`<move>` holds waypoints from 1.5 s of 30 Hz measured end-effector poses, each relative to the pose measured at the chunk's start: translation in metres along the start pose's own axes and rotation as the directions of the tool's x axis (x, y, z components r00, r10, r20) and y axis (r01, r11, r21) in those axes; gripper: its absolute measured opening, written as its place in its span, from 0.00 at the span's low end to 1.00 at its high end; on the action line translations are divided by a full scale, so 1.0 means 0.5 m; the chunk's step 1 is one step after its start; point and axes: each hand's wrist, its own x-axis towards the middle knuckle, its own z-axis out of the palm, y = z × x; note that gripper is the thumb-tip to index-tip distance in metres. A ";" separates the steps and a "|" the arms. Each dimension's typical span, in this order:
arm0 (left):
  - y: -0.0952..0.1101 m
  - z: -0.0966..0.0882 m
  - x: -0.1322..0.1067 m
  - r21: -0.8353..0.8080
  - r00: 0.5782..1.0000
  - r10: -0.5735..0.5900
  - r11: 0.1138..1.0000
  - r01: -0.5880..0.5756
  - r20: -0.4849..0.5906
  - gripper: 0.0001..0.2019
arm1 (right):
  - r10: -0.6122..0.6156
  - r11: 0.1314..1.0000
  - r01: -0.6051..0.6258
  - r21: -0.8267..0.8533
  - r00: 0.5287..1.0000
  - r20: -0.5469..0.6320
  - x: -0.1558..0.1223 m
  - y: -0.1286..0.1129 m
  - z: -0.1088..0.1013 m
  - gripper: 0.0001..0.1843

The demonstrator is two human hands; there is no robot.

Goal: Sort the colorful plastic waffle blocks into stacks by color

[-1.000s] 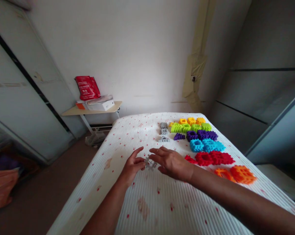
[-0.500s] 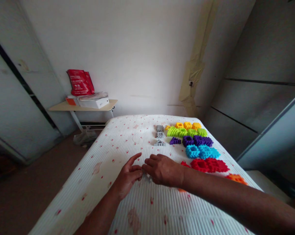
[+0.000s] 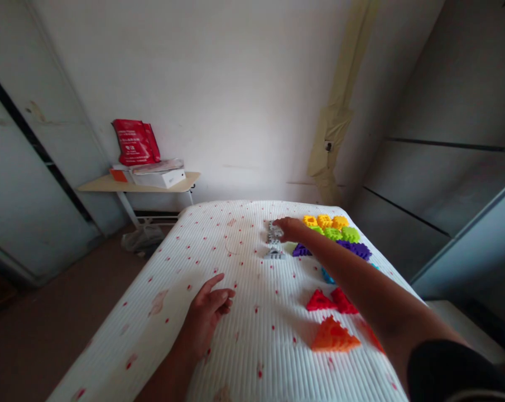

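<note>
My right hand point(image 3: 289, 229) reaches far across the bed, its fingers closed at a grey toothed building block point(image 3: 274, 233) in a short grey row. The fingers cover part of that row, so its far pieces show only partly. Nearer to me in the same row stands a grey triangular block point(image 3: 274, 254). My left hand point(image 3: 208, 312) hovers over the bed's near middle, empty, with the index finger stretched and the others loosely curled. To the right lie an orange wedge-shaped block point(image 3: 333, 336) and a red triangular block point(image 3: 320, 300).
Behind my right arm are yellow blocks point(image 3: 324, 221), green blocks point(image 3: 340, 234), purple blocks point(image 3: 355, 249) and a partly hidden blue block point(image 3: 327, 275). All rest on a white ribbed bed cover point(image 3: 185, 268). A small table point(image 3: 97, 184) by the wall bears a red bag point(image 3: 135, 142).
My right hand has moved from beside the left hand, where a grey piece showed beneath it, forward to the grey row. My left hand has shifted slightly left and nearer to me.
</note>
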 end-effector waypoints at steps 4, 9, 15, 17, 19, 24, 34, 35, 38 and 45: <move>0.000 0.001 -0.003 -0.013 1.000 -0.022 1.000 0.022 -0.001 0.38 | 0.017 0.999 -0.015 -0.047 0.999 0.037 0.021 -0.003 0.024 0.32; 0.003 0.003 -0.003 -0.018 0.999 -0.037 0.999 0.037 -0.012 0.38 | 0.008 0.996 -0.005 -0.093 0.999 0.037 0.028 0.001 0.039 0.30; 0.003 0.002 0.000 -0.023 0.999 -0.043 0.999 0.042 -0.030 0.36 | -0.006 0.992 0.010 -0.129 0.999 0.037 0.032 -0.006 0.038 0.25; 0.001 -0.001 0.000 -0.016 0.998 -0.046 0.999 0.046 -0.039 0.36 | -0.025 0.990 0.028 -0.135 0.999 0.022 0.025 -0.021 0.021 0.24; -0.003 -0.006 0.001 0.000 0.998 -0.046 0.999 0.046 -0.043 0.35 | -0.041 0.990 0.039 -0.138 0.999 -0.011 0.001 -0.046 -0.008 0.22; -0.011 -0.024 0.018 0.014 0.996 -0.031 0.999 0.033 -0.078 0.35 | -0.284 0.959 0.267 -0.098 0.917 -0.280 -0.172 -0.140 -0.104 0.15; -0.003 -0.017 0.016 0.106 0.980 0.113 0.990 -0.097 -0.161 0.22 | -0.305 0.773 0.592 0.229 0.663 -0.684 -0.599 -0.290 -0.009 0.09; -0.003 -0.016 0.014 0.112 0.978 0.130 0.987 -0.113 -0.161 0.22 | -0.276 0.775 0.579 0.253 0.671 -0.688 -0.617 -0.297 0.006 0.09; -0.006 -0.019 0.011 0.134 0.970 0.191 0.976 -0.171 -0.154 0.21 | -0.132 0.790 0.511 0.339 0.682 -0.719 -0.661 -0.300 0.024 0.09; -0.018 -0.040 0.021 0.156 0.960 0.233 0.965 -0.209 -0.152 0.21 | 0.157 0.847 0.318 0.426 0.616 -0.772 -0.730 -0.225 0.007 0.14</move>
